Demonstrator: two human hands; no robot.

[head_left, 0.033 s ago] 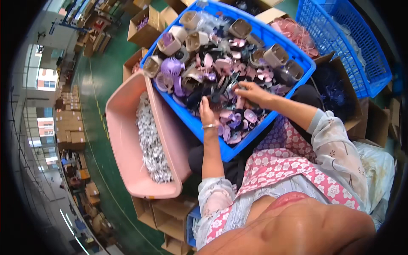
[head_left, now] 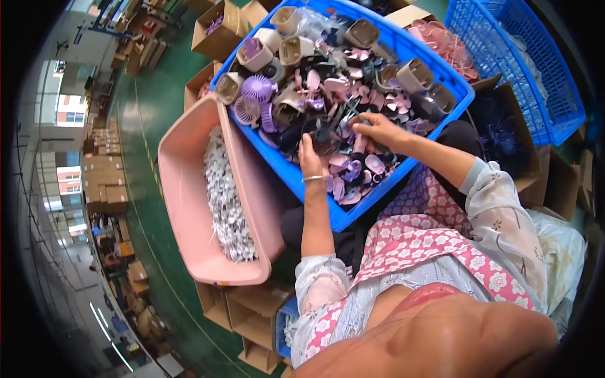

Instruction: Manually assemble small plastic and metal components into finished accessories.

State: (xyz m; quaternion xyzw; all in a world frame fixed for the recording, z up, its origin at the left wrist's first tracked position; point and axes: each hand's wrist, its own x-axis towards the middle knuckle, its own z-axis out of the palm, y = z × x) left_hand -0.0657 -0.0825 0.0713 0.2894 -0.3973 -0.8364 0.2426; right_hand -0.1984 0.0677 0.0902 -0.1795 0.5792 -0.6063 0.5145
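Over a blue crate (head_left: 463,94) full of small plastic parts, my hands work close together. My left hand (head_left: 311,160), a bangle at its wrist, has its fingers curled against a dark round fan part (head_left: 324,140). To its right, my right hand (head_left: 383,132) is closed, thumb and fingers pinched, on something mostly hidden. A dark thin piece lies just beyond these fingertips; whether it is held I cannot tell. Around them lie pink and lilac pieces, a purple fan grille (head_left: 258,89) and several beige square housings (head_left: 296,49).
At the left stands a pink tub (head_left: 183,208) with silvery-white small parts (head_left: 228,201) in it. A blue basket (head_left: 504,75) is at the far right, beside a carton of dark parts (head_left: 498,135). Pink grilles (head_left: 441,44) lie behind the crate. Open cardboard boxes (head_left: 255,309) sit below the tub.
The whole view has shifted slightly. Both hands stay over the crate in nearly the same pose, the right fingers a little lower on what they hold.
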